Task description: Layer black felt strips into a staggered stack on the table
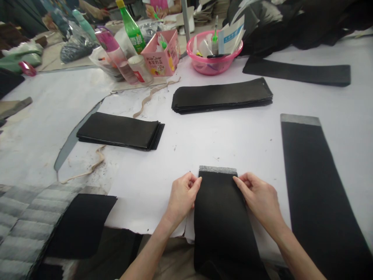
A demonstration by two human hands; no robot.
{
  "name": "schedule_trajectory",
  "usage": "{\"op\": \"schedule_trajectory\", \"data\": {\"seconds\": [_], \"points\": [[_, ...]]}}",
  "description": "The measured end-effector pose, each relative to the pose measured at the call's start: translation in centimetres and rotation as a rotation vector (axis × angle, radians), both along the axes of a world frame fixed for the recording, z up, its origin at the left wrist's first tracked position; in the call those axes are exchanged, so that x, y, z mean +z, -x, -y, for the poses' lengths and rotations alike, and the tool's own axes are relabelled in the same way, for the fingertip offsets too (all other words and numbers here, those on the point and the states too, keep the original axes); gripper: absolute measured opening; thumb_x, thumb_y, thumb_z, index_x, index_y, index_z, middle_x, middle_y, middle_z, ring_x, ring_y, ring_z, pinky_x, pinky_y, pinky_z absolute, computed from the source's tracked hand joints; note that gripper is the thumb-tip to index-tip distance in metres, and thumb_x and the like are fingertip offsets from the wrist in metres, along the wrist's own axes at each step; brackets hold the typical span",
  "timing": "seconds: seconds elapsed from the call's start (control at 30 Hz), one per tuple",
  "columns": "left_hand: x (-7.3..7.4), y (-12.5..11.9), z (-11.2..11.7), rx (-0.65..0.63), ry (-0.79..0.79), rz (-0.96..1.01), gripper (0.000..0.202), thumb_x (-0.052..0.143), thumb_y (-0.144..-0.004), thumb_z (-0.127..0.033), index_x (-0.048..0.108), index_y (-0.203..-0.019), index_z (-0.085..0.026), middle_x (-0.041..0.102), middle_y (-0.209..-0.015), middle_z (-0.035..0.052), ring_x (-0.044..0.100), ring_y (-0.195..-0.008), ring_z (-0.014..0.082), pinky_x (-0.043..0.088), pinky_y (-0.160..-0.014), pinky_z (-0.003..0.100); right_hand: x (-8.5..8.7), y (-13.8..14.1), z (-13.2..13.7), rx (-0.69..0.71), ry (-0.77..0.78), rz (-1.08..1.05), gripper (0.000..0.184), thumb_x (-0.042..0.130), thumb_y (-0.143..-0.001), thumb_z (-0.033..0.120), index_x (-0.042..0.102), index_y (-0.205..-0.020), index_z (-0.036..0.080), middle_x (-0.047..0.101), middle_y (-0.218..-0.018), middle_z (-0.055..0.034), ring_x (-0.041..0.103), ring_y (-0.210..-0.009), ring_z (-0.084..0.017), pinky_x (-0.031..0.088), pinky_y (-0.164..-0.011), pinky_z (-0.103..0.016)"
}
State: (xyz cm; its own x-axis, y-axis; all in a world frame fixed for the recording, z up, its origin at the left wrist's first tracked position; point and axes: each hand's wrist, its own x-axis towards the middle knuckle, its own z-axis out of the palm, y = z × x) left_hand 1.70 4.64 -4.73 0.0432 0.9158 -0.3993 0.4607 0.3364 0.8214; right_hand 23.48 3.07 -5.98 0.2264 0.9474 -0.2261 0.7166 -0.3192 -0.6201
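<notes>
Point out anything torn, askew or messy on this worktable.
The white covering looks torn at left, with a long grey gap showing. Wavy tan strips lie nearby, like scraps. The left black stack is uneven: lower sheets jut out at its right end.

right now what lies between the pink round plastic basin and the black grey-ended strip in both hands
In the head view, a stack of flat black rectangular pieces, then white table covering with dark specks, lie between the basin and strip.

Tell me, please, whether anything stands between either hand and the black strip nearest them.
Nothing visible does: the left hand and right hand pinch opposite side edges of the black strip, near its grey end.
</notes>
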Motion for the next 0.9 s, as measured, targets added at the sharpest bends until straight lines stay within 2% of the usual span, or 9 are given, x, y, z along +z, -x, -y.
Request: {"op": "schedule_trajectory", "data": {"seconds": [0.47, 0.9], "points": [[-0.4, -0.16, -0.13, 0.021, 0.036, -0.017, 0.035, 0.054, -0.086, -0.049, 0.053, -0.068, -0.019, 0.05, -0.045, -0.0058, 0.046, -0.032, 0.0089, 0.029, -0.032, 0.017, 0.1, 0.07, -0.11, -0.016, 0.021, -0.016, 0.033, 0.053, -0.089, 0.051, 0.059, -0.07, 0.024, 0.06, -0.058, 0.0049, 0.054, -0.054, -0.014, 0.03, -0.054, -0.026], [-0.16, -0.29, -0.08, 0.053, 0.058, -0.002, 0.035, 0.056, -0.084, -0.049, 0.054, -0.067, -0.019, 0.049, -0.044, -0.0058, 0.044, -0.031, 0.0083, 0.028, -0.031, 0.016, 0.04, 0.05, -0.38, -0.031, 0.061, -0.035, 0.032, 0.055, -0.087, 0.048, 0.057, -0.067, 0.023, 0.059, -0.055, 0.0047, 0.053, -0.052, -0.013, 0.03, -0.053, -0.026]]}}
